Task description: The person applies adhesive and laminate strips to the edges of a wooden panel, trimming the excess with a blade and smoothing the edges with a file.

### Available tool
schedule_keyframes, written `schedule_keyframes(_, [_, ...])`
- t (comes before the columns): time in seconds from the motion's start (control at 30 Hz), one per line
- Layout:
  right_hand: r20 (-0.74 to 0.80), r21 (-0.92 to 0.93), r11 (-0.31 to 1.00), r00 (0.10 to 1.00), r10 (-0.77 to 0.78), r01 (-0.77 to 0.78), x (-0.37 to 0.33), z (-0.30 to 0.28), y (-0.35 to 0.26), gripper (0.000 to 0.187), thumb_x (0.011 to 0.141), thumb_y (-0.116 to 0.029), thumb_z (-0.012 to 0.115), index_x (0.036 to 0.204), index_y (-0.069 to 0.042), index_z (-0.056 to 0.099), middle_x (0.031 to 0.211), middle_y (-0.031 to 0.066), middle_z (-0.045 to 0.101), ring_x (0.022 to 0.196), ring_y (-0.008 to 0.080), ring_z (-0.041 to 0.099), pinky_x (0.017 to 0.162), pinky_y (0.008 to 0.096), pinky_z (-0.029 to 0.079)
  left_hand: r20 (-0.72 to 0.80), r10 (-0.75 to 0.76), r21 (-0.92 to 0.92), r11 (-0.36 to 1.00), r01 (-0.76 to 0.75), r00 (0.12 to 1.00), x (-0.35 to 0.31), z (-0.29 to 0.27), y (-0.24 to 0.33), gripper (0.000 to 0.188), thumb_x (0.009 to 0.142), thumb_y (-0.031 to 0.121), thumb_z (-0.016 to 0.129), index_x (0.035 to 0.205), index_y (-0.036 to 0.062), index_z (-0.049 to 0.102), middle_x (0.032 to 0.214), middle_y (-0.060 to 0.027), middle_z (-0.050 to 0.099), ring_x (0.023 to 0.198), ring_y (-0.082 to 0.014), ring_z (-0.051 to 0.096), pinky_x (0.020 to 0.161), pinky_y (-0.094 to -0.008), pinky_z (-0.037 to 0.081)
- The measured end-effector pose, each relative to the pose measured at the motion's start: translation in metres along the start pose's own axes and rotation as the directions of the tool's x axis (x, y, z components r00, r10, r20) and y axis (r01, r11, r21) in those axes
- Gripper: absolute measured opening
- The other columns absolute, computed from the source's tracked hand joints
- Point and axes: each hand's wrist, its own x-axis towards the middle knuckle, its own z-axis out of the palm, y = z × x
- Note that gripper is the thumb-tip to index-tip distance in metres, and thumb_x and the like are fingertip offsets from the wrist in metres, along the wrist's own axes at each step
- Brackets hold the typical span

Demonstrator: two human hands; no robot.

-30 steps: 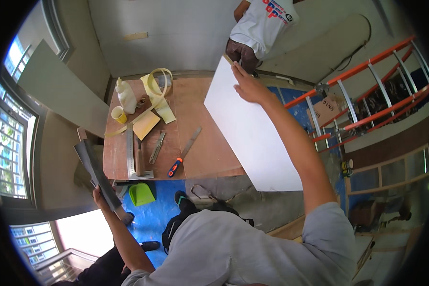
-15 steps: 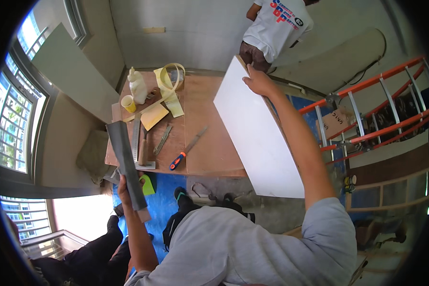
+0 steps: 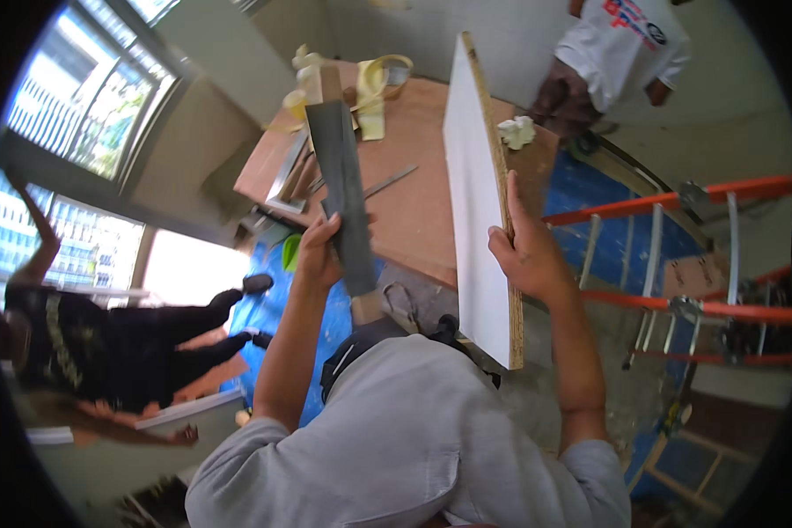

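My left hand is closed round a long sanding block, a wooden stick wrapped in dark grey sandpaper with bare wood showing at both ends. It is held upright in front of the table's near left part. My right hand grips the right edge of a white-faced particle board panel, thumb toward the white face. The panel stands nearly edge-on, its raw brown chip edge turned to the right. A gap separates the block from the panel. Behind the block, the blade of a file lies on the table; its handle is hidden.
The brown worktable carries a metal square, a yellow cup, a bottle and a roll of edge strip. An orange ladder stands right. One person is at left, another at far right.
The panel has turned from broad face to nearly edge-on, and my right hand has come down and nearer along its edge. My left hand has raised the sanding block. The view has swung left.
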Motion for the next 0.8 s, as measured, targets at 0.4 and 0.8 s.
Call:
schedule_keyframes(0.4, [-0.066,0.318,0.866,0.92,-0.386,0.385,-0.038,0.018,0.033,0.082,0.091,-0.008,0.059,0.163,0.007,0.024,0.172,0.0338,0.013,0.161,0.0421,0.016,0.129,0.0427,0.019,0.024,0.231,0.056,0.971,-0.232,0.973,-0.06,0.099,-0.027,0.063,0.1,0.031,0.059,0.15,-0.0033,0.043,0.122,-0.0241,0.07,0.086,-0.0297,0.077,0.068,-0.0357,0.066])
schedule_keyframes(0.8, [-0.062,0.81,0.582,0.997,-0.044,0.076,-0.041,0.058,0.023,0.08,0.096,-0.015,0.064,0.164,0.007,0.026,0.16,0.0276,0.043,0.151,0.0284,0.04,0.123,0.0344,0.031,-0.137,0.089,0.474,0.881,-0.013,0.987,-0.072,0.164,-0.032,0.042,0.105,0.029,0.061,0.131,-0.0049,0.059,0.113,-0.0231,0.074,0.093,-0.0258,0.076,0.084,-0.0357,0.064])
